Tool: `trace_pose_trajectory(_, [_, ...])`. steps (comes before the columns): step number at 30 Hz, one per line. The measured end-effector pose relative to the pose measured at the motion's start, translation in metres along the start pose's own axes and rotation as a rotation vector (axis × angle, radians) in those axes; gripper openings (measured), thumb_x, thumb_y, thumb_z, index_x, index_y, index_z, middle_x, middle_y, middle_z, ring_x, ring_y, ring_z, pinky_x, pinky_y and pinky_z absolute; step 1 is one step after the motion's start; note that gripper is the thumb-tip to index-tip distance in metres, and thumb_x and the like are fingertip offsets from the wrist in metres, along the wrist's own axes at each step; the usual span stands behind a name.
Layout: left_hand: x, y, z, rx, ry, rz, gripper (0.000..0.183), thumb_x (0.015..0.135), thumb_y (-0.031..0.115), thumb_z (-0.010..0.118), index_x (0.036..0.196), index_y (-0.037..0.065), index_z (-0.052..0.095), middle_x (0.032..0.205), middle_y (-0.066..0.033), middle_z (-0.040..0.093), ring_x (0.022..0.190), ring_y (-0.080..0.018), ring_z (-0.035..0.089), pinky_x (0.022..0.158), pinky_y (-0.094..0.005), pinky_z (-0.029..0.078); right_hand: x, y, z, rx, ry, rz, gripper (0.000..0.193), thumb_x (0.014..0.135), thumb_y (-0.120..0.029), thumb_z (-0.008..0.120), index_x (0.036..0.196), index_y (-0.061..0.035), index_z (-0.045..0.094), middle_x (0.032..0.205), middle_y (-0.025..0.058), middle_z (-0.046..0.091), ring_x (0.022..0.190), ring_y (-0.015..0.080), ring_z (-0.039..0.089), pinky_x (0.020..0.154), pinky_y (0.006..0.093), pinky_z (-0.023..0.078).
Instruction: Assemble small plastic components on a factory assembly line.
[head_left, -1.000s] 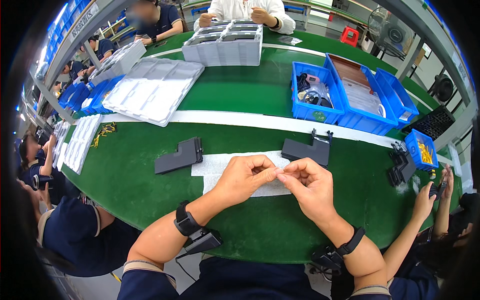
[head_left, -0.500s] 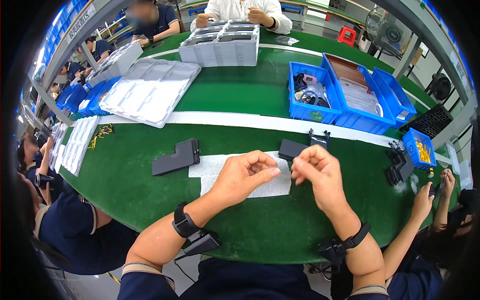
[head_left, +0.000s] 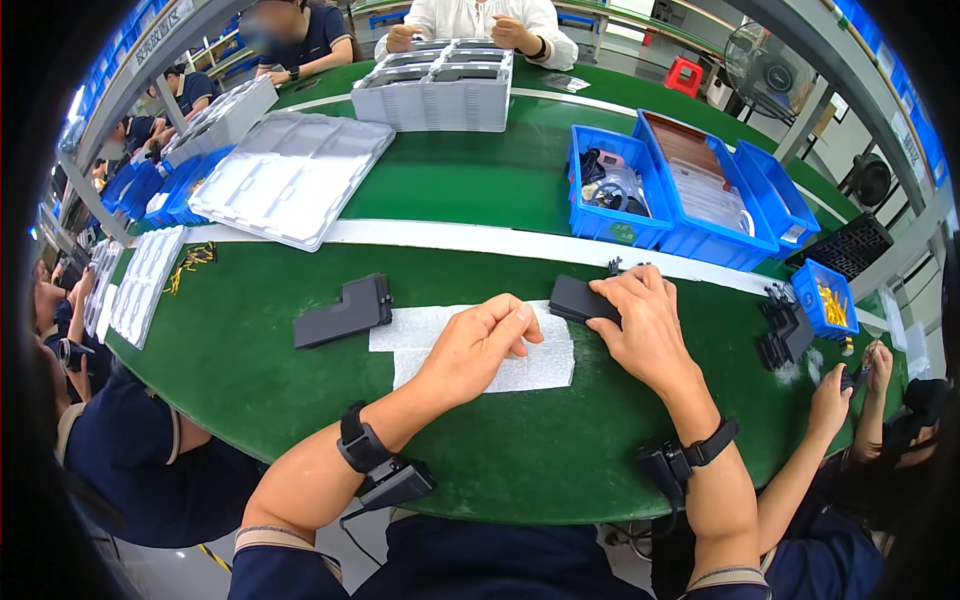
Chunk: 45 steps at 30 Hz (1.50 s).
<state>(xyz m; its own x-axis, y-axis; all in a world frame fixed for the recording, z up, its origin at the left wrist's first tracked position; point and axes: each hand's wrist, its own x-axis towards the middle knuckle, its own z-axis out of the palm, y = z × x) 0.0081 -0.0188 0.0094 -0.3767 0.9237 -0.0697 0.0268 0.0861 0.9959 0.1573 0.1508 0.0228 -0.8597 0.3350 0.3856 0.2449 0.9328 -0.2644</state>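
My right hand (head_left: 648,330) is closed over a black plastic part (head_left: 577,298), thumb on its near side and fingers over its far end. The hand hides much of that part. Above a white cloth-like sheet (head_left: 545,362) hovers my left hand (head_left: 487,345), fingers curled and thumb against the index finger. Whatever it may hold is hidden. To the left of the sheet lies an L-shaped black plastic part (head_left: 345,312), apart from both hands.
Blue bins (head_left: 618,190) stand at the far right, one with yellow pieces (head_left: 832,305). More black parts (head_left: 785,332) lie nearby, beside a co-worker's hands (head_left: 835,395). White trays (head_left: 295,180) and a tray stack (head_left: 435,100) stand farther off. Yellow pieces (head_left: 190,265) lie left.
My right hand has moved from a pinch in the air onto the black part, fingers now over it. The left hand has curled more. The whole view has shifted slightly.
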Motion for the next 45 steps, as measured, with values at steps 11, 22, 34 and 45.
trace_pose_trajectory(11, [0.000,-0.003,-0.012,0.159,0.021,0.044,0.035,0.082,0.003,0.066,0.116,0.001,0.059,0.106,-0.0070,0.064,0.090,-0.0113,0.059,0.076,-0.0240,0.051,-0.001,-0.047,-0.003,0.103,0.121,-0.362,0.046,0.057,-0.011,0.078,0.101,-0.0073,0.064,0.103,0.0062,0.060,0.111,0.0321,0.048,0.094,0.0471,0.035])
trace_pose_trajectory(22, [-0.005,0.017,-0.018,0.387,0.038,0.181,0.026,0.080,0.006,0.068,0.106,0.002,0.065,0.094,-0.0048,0.065,0.084,-0.0120,0.060,0.074,-0.0239,0.049,-0.009,-0.031,0.005,0.883,0.024,0.349,0.021,0.078,-0.001,0.067,0.098,0.0027,0.063,0.083,0.0085,0.065,0.066,0.0094,0.059,0.057,0.0229,0.047])
trace_pose_trajectory(34, [-0.002,0.008,-0.005,0.061,0.066,0.072,0.018,0.084,0.013,0.070,0.096,0.000,0.066,0.084,0.0009,0.064,0.073,-0.0031,0.054,0.067,-0.0198,0.046,-0.010,-0.037,0.002,0.688,0.116,0.111,0.008,0.079,0.003,0.063,0.087,0.0037,0.065,0.077,0.0113,0.064,0.063,0.0158,0.063,0.056,0.0262,0.051])
trace_pose_trajectory(45, [-0.002,0.005,-0.005,0.076,0.067,0.068,0.018,0.083,0.013,0.070,0.096,0.001,0.067,0.085,0.0001,0.065,0.075,-0.0039,0.055,0.069,-0.0202,0.047,-0.011,-0.038,0.001,0.762,0.093,0.154,0.009,0.079,0.005,0.062,0.087,0.0036,0.064,0.078,0.0103,0.063,0.064,0.0139,0.064,0.055,0.0253,0.050])
